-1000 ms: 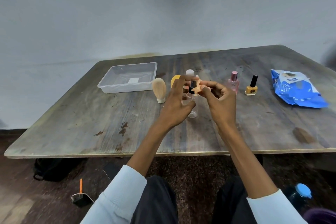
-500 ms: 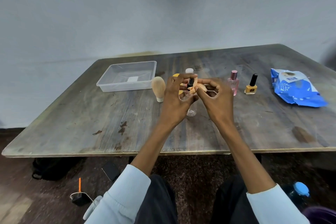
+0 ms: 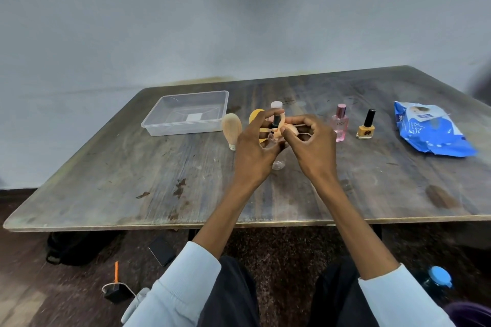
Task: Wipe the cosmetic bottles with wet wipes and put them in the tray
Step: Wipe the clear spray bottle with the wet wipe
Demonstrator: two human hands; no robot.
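At the centre of the frame the left hand [image 3: 256, 145] grips a small clear bottle [image 3: 277, 160] with a black cap, its fingers curled round the upper part while the rounded clear base shows below the palm, above the wooden table [image 3: 159, 180]. The right hand [image 3: 312, 145] pinches a crumpled peach-coloured wipe [image 3: 281, 131] against the bottle's neck, fingers bent inward.

Behind the hands stand a white-capped bottle [image 3: 276, 105] and an orange-yellow item [image 3: 255, 115], both largely hidden. Just left of them a beige tube [image 3: 232, 127] stands on its white cap. The clear plastic tray [image 3: 186, 114] lies in the upper left part of the table, with only a white label visible on its floor.

To the right of the hands stand a pink perfume bottle [image 3: 339, 126] and, beside it, a yellow nail polish bottle [image 3: 366, 126] with a black cap. Farther right lies a blue pack of wet wipes [image 3: 430, 131].
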